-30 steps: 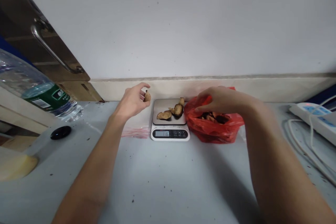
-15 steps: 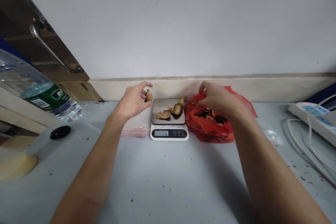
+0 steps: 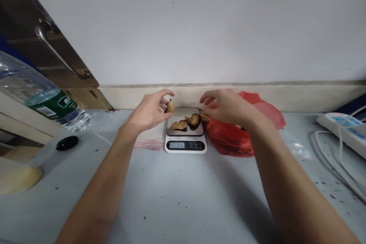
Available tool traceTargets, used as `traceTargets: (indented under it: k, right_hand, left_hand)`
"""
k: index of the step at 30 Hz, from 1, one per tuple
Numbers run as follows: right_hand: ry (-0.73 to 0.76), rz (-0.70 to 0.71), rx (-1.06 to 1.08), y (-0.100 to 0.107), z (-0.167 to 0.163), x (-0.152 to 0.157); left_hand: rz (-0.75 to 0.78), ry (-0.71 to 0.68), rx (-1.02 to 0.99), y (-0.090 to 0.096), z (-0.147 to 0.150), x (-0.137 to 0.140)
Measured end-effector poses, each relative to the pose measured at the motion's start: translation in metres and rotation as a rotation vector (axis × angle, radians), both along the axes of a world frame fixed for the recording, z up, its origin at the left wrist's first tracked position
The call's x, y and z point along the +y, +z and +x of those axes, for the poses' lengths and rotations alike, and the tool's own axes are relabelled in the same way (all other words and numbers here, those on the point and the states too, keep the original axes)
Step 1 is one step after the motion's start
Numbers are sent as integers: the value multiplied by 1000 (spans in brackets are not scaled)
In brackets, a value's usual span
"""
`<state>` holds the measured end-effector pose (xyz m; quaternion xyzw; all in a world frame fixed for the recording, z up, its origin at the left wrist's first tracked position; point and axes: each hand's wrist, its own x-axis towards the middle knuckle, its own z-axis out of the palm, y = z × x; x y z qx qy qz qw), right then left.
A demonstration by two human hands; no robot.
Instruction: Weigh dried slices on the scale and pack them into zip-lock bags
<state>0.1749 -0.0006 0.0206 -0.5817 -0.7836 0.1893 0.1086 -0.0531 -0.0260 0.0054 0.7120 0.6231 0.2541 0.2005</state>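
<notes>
Left hand [image 3: 150,111] pinches a small tan dried slice [image 3: 170,106] at the 10 o'clock corner of the white digital kitchen scale [image 3: 185,132] | right hand [image 3: 228,106], fingers loosely curled, grips a dried slice [image 3: 204,117] at the scale's 3 o'clock edge | two brown slices [image 3: 187,122] lie on its steel plate | crumpled red plastic bag [image 3: 243,133] sits at 3 o'clock on the grey table [image 3: 183,198].

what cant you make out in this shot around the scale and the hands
- Head view: the red bag's contents are hidden by the right hand.
- Right hand's fingertips overlap a dried piece at the scale's edge; whether it is gripped cannot be told.
- Left hand pinches a small brown piece; too small to identify.
- Water bottle is cut off by the left edge.
</notes>
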Motion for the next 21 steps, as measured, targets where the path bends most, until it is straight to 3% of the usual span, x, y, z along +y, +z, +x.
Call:
traceTargets:
  k: [3,8,13,16,19,21]
  right_hand:
    - [49,-65,-115,-7,-8,-1]
    - [5,-8,-83,-12,-4,4]
    - [-106,88,246,6,6,1]
    - [-127,37,379,17,19,-2]
    - [-61,-29,365,22,39,-2]
    - [-23,-80,247,22,54,0]
  left_hand:
    - [-2,-28,-10,-2,2,-1]
    - [-9,-46,-6,0,4,-2]
    - [-9,-54,10,2,5,-2]
    - [-24,-74,1,0,6,-3]
    - [-40,-113,2,-1,6,-3]
    - [-52,-147,-5,-2,7,-4]
